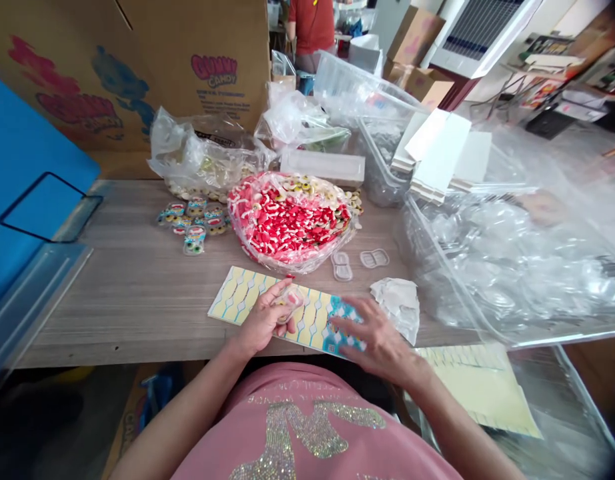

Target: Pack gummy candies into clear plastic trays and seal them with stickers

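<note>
My left hand (261, 321) is closed around a small clear plastic candy pack (290, 301) with pink and pale pieces inside. Beneath both hands lies a yellow sticker sheet (235, 293) whose right end still carries blue printed stickers (337, 333). Over those stickers my right hand (370, 333) is spread, fingers apart and slightly blurred; nothing shows in it. Just beyond the sheet sits a plastic bag of red and white gummies (292, 223). Finished-looking labelled packs (195, 237) are grouped to its left. Two clear plastic trays (342, 265) lie right of the bag.
Crumpled white paper (400, 307) lies at the right. A large clear bin (507, 267) of plastic shells stands beyond it. A big cardboard box (187, 73) backs the table, with a blue panel (32, 180) at left. A person in red (311, 27) is in the background.
</note>
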### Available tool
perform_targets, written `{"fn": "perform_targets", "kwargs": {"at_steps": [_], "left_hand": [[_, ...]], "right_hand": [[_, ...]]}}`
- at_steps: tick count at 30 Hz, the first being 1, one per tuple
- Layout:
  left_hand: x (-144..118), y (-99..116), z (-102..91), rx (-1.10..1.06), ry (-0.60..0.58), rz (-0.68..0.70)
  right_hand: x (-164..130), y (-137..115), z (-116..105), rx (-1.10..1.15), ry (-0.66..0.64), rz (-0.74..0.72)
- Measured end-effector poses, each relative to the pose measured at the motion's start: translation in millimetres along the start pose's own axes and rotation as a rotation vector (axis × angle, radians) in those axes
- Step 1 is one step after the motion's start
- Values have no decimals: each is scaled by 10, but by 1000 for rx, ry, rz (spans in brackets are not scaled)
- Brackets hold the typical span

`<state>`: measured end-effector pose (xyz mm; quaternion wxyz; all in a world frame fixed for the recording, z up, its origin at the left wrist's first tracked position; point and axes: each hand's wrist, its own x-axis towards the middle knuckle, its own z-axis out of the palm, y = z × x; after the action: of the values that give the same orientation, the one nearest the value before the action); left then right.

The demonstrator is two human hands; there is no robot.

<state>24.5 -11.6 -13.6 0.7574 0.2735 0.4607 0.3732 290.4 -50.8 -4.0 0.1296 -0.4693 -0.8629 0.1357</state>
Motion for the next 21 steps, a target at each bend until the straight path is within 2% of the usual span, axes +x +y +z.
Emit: {"fn": "perform_targets", "kwargs": {"at_steps": [3, 6, 9, 11, 15, 21], "left_hand": [[-35, 10, -5, 31, 17, 12], [-71, 14, 17, 34, 36, 39], [-89, -21, 103, -7, 19, 62], [-67, -66, 190, -39, -17, 79], [91, -176, 366, -62, -58, 117], [336, -306, 489, -28, -34, 136]], "right_hand": [[131, 269, -213, -148, 140, 236], [287, 293, -260, -251, 103, 356], [412, 97, -99, -164, -62, 361], [465, -19, 52, -126, -120, 424], [492, -35, 277, -48, -26, 484], [381, 51, 434, 46, 146, 392]]}}
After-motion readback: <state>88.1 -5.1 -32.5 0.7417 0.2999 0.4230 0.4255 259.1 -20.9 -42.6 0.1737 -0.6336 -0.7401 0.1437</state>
